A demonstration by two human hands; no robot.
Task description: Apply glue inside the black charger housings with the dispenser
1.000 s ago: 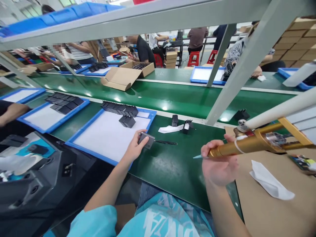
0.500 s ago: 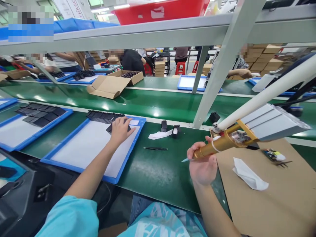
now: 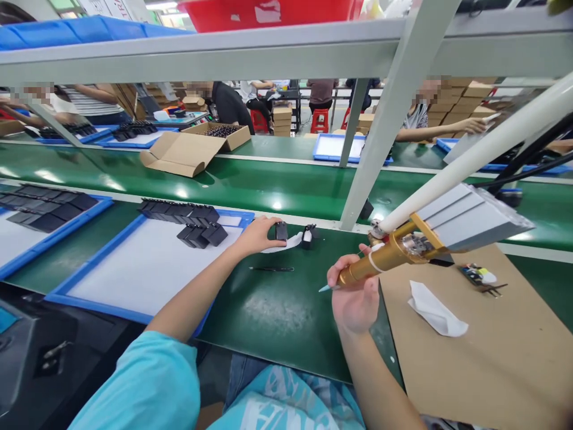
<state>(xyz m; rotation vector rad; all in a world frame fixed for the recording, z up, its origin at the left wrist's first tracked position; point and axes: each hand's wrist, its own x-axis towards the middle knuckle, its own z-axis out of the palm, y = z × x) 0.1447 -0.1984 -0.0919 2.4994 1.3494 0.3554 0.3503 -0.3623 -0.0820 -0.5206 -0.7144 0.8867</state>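
Observation:
My left hand (image 3: 259, 236) is closed, pinching a small black box (image 3: 281, 231) between thumb and fingers, over a strip of white paper (image 3: 290, 241). Just right of it, another small black part (image 3: 307, 235) with a white patch stands on the green table. Black tweezers (image 3: 271, 269) lie in front. My right hand (image 3: 357, 295) is wrapped around a gold-coloured barrel tool (image 3: 373, 263) with a pale blue tapered tip (image 3: 324, 288). Several black boxes (image 3: 197, 230) stand in the blue-rimmed tray (image 3: 102, 310) at my left.
A white tube (image 3: 447, 161) and a grey finned block (image 3: 474, 218) extend behind the gold tool. A slanted post (image 3: 380, 131) rises in front. On the right, brown board (image 3: 492, 364) carries white paper (image 3: 436, 309) and a small circuit board (image 3: 478, 275). People sit across the green belt (image 3: 250, 185).
My left hand has moved right from the tray's black boxes to the black box beside the white paper and taken hold of it. My right hand still holds the gold tool. The view has shifted slightly.

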